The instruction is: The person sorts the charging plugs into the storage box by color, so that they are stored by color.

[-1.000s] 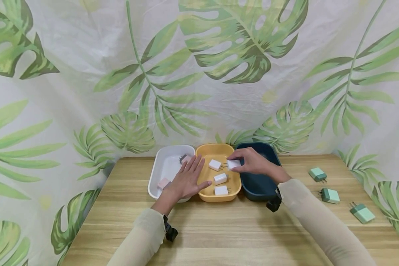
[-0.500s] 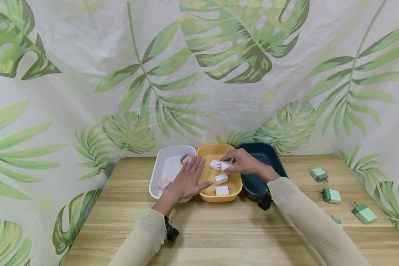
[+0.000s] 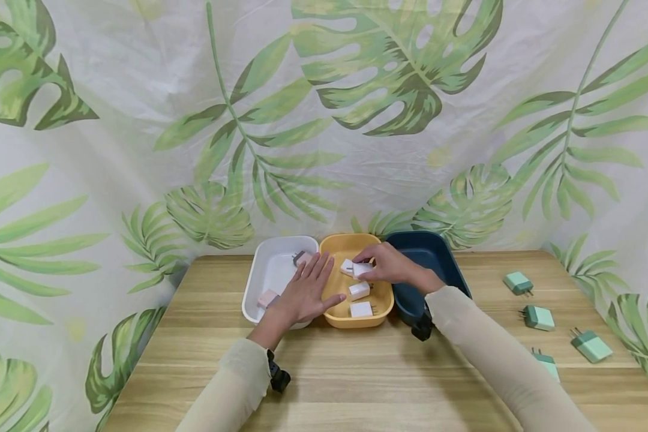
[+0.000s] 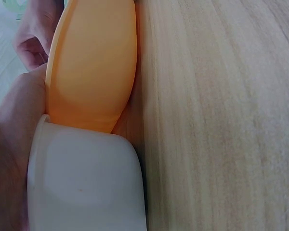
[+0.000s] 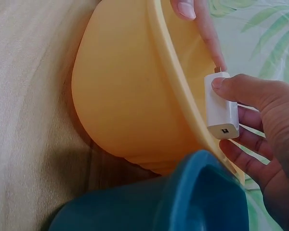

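Observation:
My right hand (image 3: 391, 264) pinches a white charger plug (image 5: 221, 103) between thumb and fingers, over the back right part of the yellow bin (image 3: 351, 323). Its prongs point left, close to another white charger plug (image 3: 347, 266); I cannot tell whether they touch. Two more white plugs lie nearer the front: one small plug (image 3: 359, 291) and a squarer plug (image 3: 361, 309). My left hand (image 3: 302, 295) lies palm down with straight, spread fingers across the adjoining rims of the white bin (image 3: 272, 252) and the yellow one.
Two pink-and-grey plugs lie in the white bin, a rear plug (image 3: 302, 258) and a front plug (image 3: 268, 297). A dark blue bin (image 3: 426, 240) adjoins on the right. Several green plugs (image 3: 539, 318) are on the wooden table (image 3: 345, 378) at right. A leaf-patterned cloth (image 3: 281, 150) hangs behind.
My right hand has moved left with the white charger plug, farther over the yellow bin. The right sleeve's shift exposes another green plug. My left hand stays in place.

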{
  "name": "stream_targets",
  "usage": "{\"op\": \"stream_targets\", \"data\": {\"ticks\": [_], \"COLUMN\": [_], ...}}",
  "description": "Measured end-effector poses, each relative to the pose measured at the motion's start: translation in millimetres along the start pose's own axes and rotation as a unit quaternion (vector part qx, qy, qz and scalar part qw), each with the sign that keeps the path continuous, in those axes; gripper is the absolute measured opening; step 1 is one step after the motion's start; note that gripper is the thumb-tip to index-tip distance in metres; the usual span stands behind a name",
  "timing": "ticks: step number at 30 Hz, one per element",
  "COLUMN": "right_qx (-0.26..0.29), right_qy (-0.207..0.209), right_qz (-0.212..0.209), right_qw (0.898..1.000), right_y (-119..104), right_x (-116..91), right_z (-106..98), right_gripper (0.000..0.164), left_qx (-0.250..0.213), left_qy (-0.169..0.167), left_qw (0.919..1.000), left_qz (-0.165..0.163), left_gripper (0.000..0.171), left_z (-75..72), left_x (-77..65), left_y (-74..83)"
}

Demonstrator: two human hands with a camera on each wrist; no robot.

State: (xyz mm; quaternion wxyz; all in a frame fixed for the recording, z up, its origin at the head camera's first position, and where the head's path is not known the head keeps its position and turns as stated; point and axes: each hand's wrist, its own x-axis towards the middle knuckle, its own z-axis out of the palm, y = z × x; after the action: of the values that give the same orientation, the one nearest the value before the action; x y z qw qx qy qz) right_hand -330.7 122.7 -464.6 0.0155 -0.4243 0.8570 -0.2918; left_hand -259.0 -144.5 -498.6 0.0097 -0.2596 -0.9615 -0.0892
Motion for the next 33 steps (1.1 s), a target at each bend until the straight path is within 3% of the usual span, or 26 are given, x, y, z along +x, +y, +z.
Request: {"op": "stream_targets", "data": {"ticks": [18,33], "right_qx": [0.034,0.007], "right_qy": [0.001,0.032], "right_qz": [0.014,0.017], "right_qw": [0.999,0.999], "right_y": [-2,-10], "right_x": [4,-27], "right_z": [4,-20], "right_gripper": [0.033,0.030], "left_qx": [0.006,0.010], "left_qy": [-0.010,-0.024], "left_qw": [0.9999,0.9996], "left_qz": [-0.010,-0.010], "left_gripper": [0.099,0.097], "left_z": [1.7,-0.6], "left_x": [1.9,5.4], "left_y": [-0.7,-1.0]}}
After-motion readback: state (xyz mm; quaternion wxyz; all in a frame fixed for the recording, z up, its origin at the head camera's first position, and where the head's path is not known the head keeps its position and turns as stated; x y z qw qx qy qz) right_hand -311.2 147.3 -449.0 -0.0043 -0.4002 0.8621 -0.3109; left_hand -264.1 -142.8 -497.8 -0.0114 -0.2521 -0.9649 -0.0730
